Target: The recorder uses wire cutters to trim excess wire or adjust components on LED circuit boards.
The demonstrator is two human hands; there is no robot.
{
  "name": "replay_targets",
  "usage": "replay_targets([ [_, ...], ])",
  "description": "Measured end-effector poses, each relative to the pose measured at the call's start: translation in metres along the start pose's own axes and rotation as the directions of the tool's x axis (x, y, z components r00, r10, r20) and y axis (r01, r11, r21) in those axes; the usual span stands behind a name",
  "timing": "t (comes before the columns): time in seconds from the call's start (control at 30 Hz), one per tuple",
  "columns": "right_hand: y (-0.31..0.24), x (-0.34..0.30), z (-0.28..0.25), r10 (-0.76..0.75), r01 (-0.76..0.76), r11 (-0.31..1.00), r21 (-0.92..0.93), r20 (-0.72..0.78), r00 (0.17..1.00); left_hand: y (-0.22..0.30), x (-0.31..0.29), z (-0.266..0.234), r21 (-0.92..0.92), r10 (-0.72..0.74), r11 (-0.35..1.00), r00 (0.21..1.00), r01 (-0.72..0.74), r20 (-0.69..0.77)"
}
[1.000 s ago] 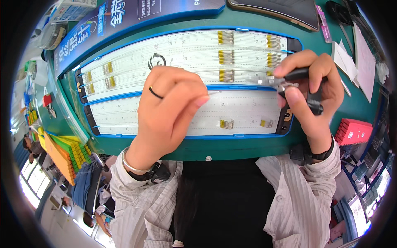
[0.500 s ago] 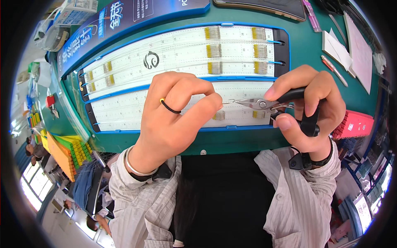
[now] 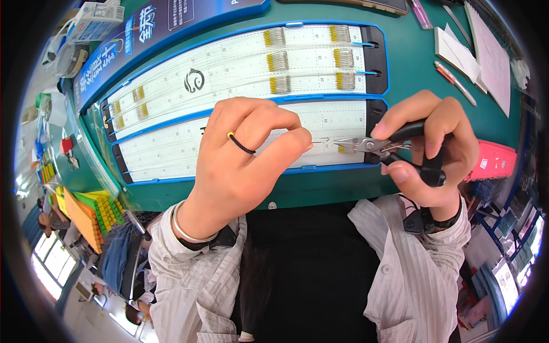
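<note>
My left hand pinches a small thin metal hook, apparently a fish hook, between thumb and forefinger, its bent end pointing right. In my right hand is a pair of needle-nose pliers with black handles. The pliers' tips point left at the hook, a small gap apart from it. Under both hands lies an opened long case with blue edges and white measured boards. Fine lines run along the boards, and rows of small hooks with yellowish parts sit on them.
A blue printed box lies behind the case. At the back right are a phone, a pink pen-like tool, white papers, a notepad and a pen. A red box stands beside my right hand.
The pliers' tips have drawn away from the hook, leaving a gap between them. The hook stays pinched in my left hand. The whole view has shifted slightly.
</note>
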State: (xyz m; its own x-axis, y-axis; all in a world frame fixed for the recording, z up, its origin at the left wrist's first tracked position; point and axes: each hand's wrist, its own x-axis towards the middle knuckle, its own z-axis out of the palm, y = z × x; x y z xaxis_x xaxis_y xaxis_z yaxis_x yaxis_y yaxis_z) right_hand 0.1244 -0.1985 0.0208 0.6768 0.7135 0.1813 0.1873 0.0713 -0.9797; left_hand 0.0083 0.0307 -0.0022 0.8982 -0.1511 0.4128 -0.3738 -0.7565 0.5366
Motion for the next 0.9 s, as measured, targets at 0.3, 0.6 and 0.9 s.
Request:
replay_targets([
  [0.3,0.002,-0.004,-0.007,-0.007,0.015,0.994,-0.107,0.076,0.997,0.002,0.001,0.001,-0.010,0.025,1.000,0.998,-0.025,0.058],
  [0.6,0.029,-0.028,-0.029,0.010,-0.004,0.996,-0.092,0.066,0.998,0.014,-0.009,0.008,0.159,0.018,0.981,0.875,-0.108,0.484],
  [0.9,0.037,-0.031,-0.036,0.020,-0.005,0.984,-0.177,0.084,0.996,0.012,-0.012,0.010,0.222,-0.022,0.969,0.851,-0.111,0.524],
])
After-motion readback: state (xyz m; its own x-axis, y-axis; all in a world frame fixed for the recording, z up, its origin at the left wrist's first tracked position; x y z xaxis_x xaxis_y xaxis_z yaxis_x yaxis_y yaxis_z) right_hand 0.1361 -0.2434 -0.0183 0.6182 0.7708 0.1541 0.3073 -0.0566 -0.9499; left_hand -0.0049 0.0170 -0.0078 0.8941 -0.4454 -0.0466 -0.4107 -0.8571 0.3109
